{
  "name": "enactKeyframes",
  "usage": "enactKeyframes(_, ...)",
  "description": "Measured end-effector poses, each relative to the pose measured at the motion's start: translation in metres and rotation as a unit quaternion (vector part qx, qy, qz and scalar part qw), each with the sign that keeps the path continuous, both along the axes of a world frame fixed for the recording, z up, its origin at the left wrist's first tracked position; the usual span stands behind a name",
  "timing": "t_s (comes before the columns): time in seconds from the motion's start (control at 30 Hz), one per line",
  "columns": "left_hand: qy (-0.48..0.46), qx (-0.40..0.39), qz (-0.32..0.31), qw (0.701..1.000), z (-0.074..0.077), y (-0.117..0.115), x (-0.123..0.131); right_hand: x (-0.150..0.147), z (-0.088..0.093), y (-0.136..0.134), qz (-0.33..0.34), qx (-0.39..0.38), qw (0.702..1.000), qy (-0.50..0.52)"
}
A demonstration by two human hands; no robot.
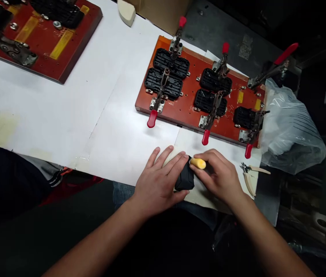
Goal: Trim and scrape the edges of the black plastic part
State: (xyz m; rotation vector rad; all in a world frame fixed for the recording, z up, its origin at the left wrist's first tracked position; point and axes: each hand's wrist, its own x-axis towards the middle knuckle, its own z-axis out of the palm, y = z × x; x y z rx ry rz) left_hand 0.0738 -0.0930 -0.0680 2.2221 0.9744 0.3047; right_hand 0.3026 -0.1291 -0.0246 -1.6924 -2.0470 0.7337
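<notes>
Left hand (158,181) clamps black part (185,179) flat; right hand (219,175) pinches yellow tool (198,163) against its top edge; trimming step, apparently; the next stroke calls for a steady grip.

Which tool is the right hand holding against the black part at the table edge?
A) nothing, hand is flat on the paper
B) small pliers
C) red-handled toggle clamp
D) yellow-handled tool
D: the right hand pinches a yellow-handled tool against the black part, which the left hand steadies; the small pliers lie untouched to the right, and the toggle clamps sit on the orange fixture board.
</notes>
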Motion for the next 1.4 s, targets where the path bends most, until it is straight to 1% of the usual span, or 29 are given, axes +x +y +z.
enactKeyframes(0.03,0.002,-0.001,0.001,1.0,0.0,0.0,0.0,0.001,0.0,0.001,0.004,0.006,1.0,0.002)
enactKeyframes(0.07,0.003,-0.001,-0.001,1.0,0.0,0.0,0.0,0.001,0.001,-0.001,0.01,-0.004,1.0,0.009)
enactKeyframes(0.17,-0.007,0.004,-0.015,1.0,-0.001,0.0,0.001,0.002,0.006,-0.01,0.034,-0.064,0.997,0.032)
enactKeyframes(0.2,-0.01,0.007,-0.017,1.0,-0.002,0.0,0.001,0.002,0.006,-0.012,0.044,-0.073,0.996,0.034)
enactKeyframes(0.23,-0.012,0.009,-0.016,1.0,-0.002,0.0,0.001,0.001,0.005,-0.011,0.05,-0.066,0.996,0.033)
enactKeyframes(0.37,-0.002,0.009,0.003,1.0,-0.001,0.0,0.0,-0.002,-0.002,-0.003,0.04,0.019,0.998,0.033)
enactKeyframes(0.4,0.0,0.008,0.002,1.0,-0.001,0.0,0.0,-0.001,-0.003,-0.004,0.043,0.022,0.998,0.037)
enactKeyframes(0.5,0.001,0.008,-0.018,1.0,0.0,0.0,0.0,0.002,0.0,-0.016,0.077,-0.026,0.995,0.052)
enactKeyframes(0.57,0.0,0.014,-0.019,1.0,-0.001,-0.001,0.0,0.004,0.003,-0.021,0.098,-0.048,0.993,0.053)
enactKeyframes(0.63,0.0,0.022,-0.006,1.0,-0.001,-0.001,0.001,0.004,0.003,-0.021,0.107,-0.038,0.992,0.051)
enactKeyframes(0.73,0.003,0.026,0.005,1.0,-0.002,-0.002,0.002,0.006,0.001,-0.018,0.102,-0.017,0.993,0.059)
enactKeyframes(0.87,0.009,0.03,-0.019,0.999,-0.002,-0.002,0.002,0.009,0.002,-0.02,0.102,-0.05,0.991,0.065)
enactKeyframes(0.97,0.015,0.032,-0.005,0.999,-0.002,-0.002,0.002,0.005,-0.001,-0.017,0.102,-0.038,0.992,0.063)
enactKeyframes(1.03,0.018,0.028,0.001,0.999,-0.002,-0.002,0.003,0.002,-0.004,-0.018,0.092,-0.015,0.993,0.066)
enactKeyframes(1.1,0.018,0.021,-0.008,1.0,-0.001,-0.001,0.004,0.004,-0.004,-0.028,0.079,-0.014,0.995,0.06)
enactKeyframes(1.17,0.016,0.02,-0.015,1.0,0.0,-0.001,0.004,0.013,0.003,-0.043,0.076,-0.039,0.996,0.039)
enactKeyframes(1.23,0.013,0.024,-0.009,1.0,0.0,-0.001,0.004,0.024,0.017,-0.05,0.061,-0.051,0.997,0.011)
enactKeyframes(1.27,0.009,0.028,-0.004,1.0,0.001,-0.002,0.003,0.03,0.026,-0.047,0.042,-0.036,0.998,-0.009)
enactKeyframes(1.3,0.005,0.031,0.002,1.0,0.001,-0.003,0.002,0.035,0.034,-0.039,0.013,-0.007,0.999,-0.036)
enactKeyframes(1.33,0.0,0.035,0.006,0.999,0.001,-0.004,0.002,0.039,0.042,-0.024,-0.026,0.03,0.997,-0.069)
enactKeyframes(1.4,-0.005,0.044,0.01,0.999,-0.001,-0.006,0.001,0.047,0.055,0.019,-0.126,0.081,0.979,-0.138)
